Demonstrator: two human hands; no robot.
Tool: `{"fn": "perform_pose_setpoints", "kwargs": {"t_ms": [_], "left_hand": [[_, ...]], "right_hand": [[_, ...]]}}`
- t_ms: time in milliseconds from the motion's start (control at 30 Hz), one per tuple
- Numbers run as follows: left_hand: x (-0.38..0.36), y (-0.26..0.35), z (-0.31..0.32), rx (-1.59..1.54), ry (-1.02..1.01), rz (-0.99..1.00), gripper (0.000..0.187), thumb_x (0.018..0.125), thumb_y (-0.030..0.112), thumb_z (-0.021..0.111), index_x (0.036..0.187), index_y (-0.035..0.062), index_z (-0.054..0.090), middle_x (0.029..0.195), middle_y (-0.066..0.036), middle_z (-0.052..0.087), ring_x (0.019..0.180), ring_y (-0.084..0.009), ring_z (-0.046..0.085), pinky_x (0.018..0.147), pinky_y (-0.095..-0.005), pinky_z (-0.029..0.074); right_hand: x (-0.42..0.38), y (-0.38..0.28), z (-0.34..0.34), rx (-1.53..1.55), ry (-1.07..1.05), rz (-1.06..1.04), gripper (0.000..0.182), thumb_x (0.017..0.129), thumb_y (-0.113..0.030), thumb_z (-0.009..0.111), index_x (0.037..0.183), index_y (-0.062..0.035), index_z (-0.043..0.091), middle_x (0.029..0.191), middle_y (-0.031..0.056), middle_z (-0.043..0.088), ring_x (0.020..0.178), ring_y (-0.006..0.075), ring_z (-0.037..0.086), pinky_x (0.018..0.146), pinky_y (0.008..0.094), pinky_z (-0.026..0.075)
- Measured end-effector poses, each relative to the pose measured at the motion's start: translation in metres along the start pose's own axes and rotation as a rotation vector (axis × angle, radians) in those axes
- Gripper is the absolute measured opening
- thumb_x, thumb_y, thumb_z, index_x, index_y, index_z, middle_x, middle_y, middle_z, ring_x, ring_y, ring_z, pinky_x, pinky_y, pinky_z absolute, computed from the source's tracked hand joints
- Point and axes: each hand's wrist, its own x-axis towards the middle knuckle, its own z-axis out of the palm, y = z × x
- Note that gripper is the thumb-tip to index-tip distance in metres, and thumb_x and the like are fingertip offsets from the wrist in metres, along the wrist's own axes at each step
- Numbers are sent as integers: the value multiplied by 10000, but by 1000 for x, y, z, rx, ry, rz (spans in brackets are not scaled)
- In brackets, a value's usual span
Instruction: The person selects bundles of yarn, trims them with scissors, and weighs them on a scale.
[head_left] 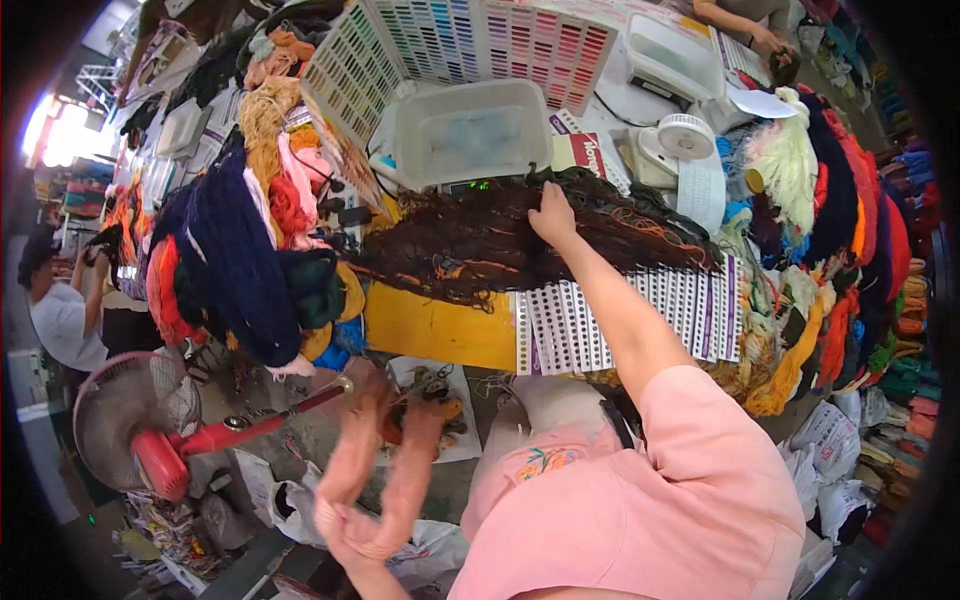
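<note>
My right hand [552, 215] rests on a long bundle of dark brown yarn [450, 245] with orange strands, which lies across the table. Its fingers point away from me and press on the bundle's top edge; whether they grip strands is hard to see. Low on the left, my left hand [352, 535] is closed round a dusty-pink skein of yarn [405, 490], blurred by motion. The skein's two lengths reach up from the hand over the floor beside the table. Behind the dark bundle stands a translucent plastic tub [470, 150] on a scale with green digits.
Folding colour charts [450, 45] stand behind the tub. Punched sample cards [630, 325] and a yellow board [430, 325] line the near edge. Coloured skeins hang at both sides. A red fan [155, 460] stands left. Other people work at far left and top right.
</note>
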Motion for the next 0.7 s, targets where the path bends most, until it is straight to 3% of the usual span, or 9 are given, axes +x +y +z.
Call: {"fn": "perform_pose_setpoints", "kwargs": {"t_ms": [67,167,200,267,367,400,533,633,700], "left_hand": [[4,-19,6,161,122,-70,209,796,282,465,845,82,497,424,73,321,336,-29,294,338,-170,246],[12,-43,20,-7,213,-184,167,810,245,434,798,79,454,467,40,374,356,-52,313,367,-186,260],[17,-47,29,-31,204,-188,157,812,229,422,786,74,434,461,37,370,354,-51,313,366,-186,259],[21,-53,36,-127,161,-218,158,817,216,402,772,66,419,455,34,366,358,-49,317,372,-185,259],[25,-63,40,-172,134,-231,147,820,199,388,793,59,424,466,23,385,372,-56,325,404,-194,272],[28,-66,41,-173,123,-236,134,815,186,396,803,55,425,477,16,399,373,-64,325,402,-205,272],[41,-74,41,-164,50,-280,123,799,160,420,808,39,438,486,1,410,375,-75,327,397,-212,266],[48,-75,37,-167,39,-309,122,792,152,430,810,32,445,489,-4,411,376,-78,329,396,-213,264],[51,-74,35,-164,29,-323,122,787,147,436,811,28,450,490,-7,412,377,-80,330,396,-213,263]], "right_hand": [[6,-8,21,-133,92,-130,509,614,-158,549,1066,18,393,1081,180,432,979,313,435,838,376,350],[-5,-13,49,-177,-237,-689,290,596,-146,541,873,-62,525,903,108,534,898,284,479,776,381,367],[-7,-11,56,-86,-606,-798,182,606,-125,526,780,-78,549,785,82,547,828,255,505,776,383,362],[-10,-10,64,-189,-715,-964,132,617,-115,519,739,-83,558,702,67,539,766,234,517,764,373,364],[-3,-22,65,50,26,-706,207,623,-97,553,827,-58,545,911,94,501,896,262,460,795,399,331],[7,-25,63,-62,20,-648,374,630,-169,586,979,-67,498,1021,124,442,994,292,391,828,401,311],[15,-35,75,-298,-215,-571,620,638,-319,598,1167,-104,358,1150,150,364,1090,298,314,899,449,233],[-5,-43,83,-451,-602,-551,619,697,-336,557,1217,-110,308,1213,141,322,1137,290,274,939,461,181],[-12,-37,84,-444,-579,-558,592,715,-317,545,1218,-113,308,1217,143,319,1147,286,264,954,438,171]]}}
